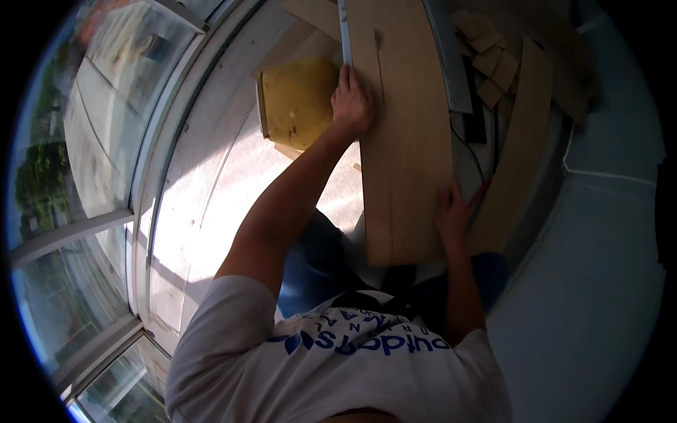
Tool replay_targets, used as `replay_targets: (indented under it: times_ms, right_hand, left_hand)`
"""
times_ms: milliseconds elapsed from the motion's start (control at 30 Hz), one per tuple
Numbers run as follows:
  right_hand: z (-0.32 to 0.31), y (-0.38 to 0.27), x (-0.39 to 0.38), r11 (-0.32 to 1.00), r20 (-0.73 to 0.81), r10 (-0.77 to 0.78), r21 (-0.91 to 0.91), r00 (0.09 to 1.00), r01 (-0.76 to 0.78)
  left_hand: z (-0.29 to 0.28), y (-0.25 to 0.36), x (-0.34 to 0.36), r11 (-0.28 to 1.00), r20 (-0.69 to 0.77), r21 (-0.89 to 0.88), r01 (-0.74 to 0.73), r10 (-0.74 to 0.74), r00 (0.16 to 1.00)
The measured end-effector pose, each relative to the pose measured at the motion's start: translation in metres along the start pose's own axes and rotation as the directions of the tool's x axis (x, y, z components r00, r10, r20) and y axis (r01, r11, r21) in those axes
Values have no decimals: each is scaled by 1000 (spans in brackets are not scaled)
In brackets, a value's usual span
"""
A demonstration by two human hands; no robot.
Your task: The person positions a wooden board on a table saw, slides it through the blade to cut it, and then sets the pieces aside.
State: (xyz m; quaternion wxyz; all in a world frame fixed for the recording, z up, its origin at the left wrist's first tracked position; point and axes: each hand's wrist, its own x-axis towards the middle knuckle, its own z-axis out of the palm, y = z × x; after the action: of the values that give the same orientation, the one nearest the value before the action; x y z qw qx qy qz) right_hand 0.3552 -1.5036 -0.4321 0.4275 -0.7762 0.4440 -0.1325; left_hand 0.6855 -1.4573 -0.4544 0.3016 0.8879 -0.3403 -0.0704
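A wide light-wood plank (407, 162) runs lengthwise in front of me, with a thin dark line along it. My left hand (352, 106) grips its left edge, fingertips at a narrow pale metal strip (344, 32) that lies along that edge. Lower down, my right hand (449, 208) holds the opposite edge near the plank's near end; some of its fingertips are hidden. A red-handled object (479, 194) lies just beyond that hand. Left of the plank, beside my left hand, is a dirty yellow container (296, 102), partly hidden by my arm.
Small wood offcuts (486, 60) are piled at upper right, beside long boards (522, 127) and a dark cable (469, 148). Glazed windows (99, 120) line the left side above a sunlit pale floor (183, 240). A light wall (592, 247) bounds the right. My legs are under the plank's near end.
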Motion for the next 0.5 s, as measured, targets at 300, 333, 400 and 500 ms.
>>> replay_targets:
  times_ms: [300,333,400,500]
  right_hand:
    - [-4,4,-14,993,-1,17,-116,1000,-17]
    - [-5,0,-15,994,0,11,-106,1000,-10]
    - [-5,3,-18,994,-9,-12,-113,1000,11]
    - [-4,13,-22,993,-19,-38,-112,999,36]
  left_hand:
    - [0,1,0,1000,-3,17,5,-5,1000]
    - [0,1,0,1000,2,21,11,-11,1000]
    - [-1,2,1,1000,5,15,8,-8,1000]
    - [-1,3,1,1000,15,12,13,-14,1000]
